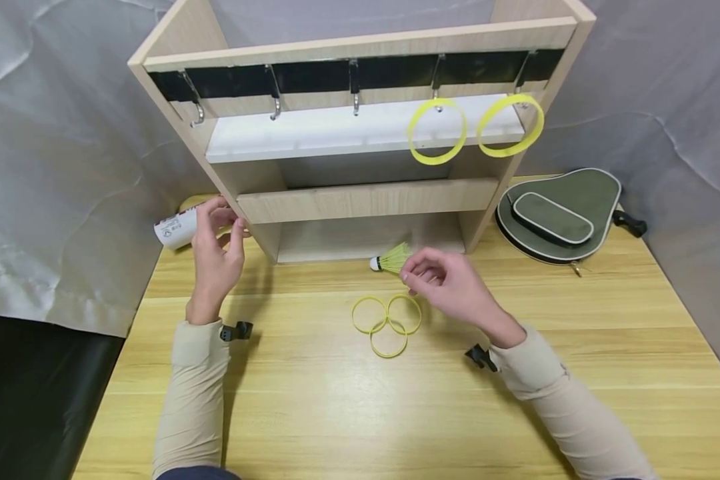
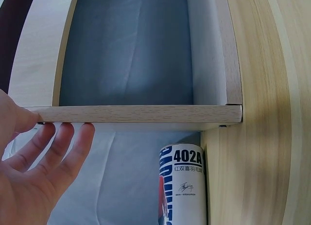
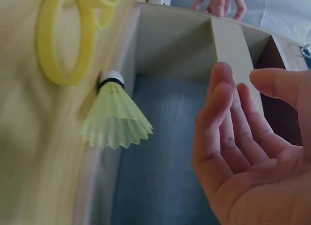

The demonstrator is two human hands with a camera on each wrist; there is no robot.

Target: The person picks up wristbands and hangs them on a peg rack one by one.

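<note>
My left hand (image 1: 215,253) is at the left side panel of a wooden shelf unit (image 1: 369,203). In the left wrist view its thumb (image 2: 24,119) lies on one side of the panel's edge and the fingers (image 2: 63,142) on the other, pinching it. My right hand (image 1: 450,283), loosely bent and holding nothing, hovers by a yellow shuttlecock (image 1: 394,258) at the shelf's foot. Three yellow rings (image 1: 387,325) lie touching or overlapping on the table in front. Two more yellow rings (image 1: 437,157) hang from the rightmost hooks.
Metal hooks (image 1: 276,107) line a black strip across the shelf's upper rail. A white tube (image 1: 179,228) marked 402A lies behind my left hand. At the right rests a green padded case (image 1: 561,210) on the wooden table (image 1: 336,413). Grey cloth (image 1: 54,167) surrounds the table.
</note>
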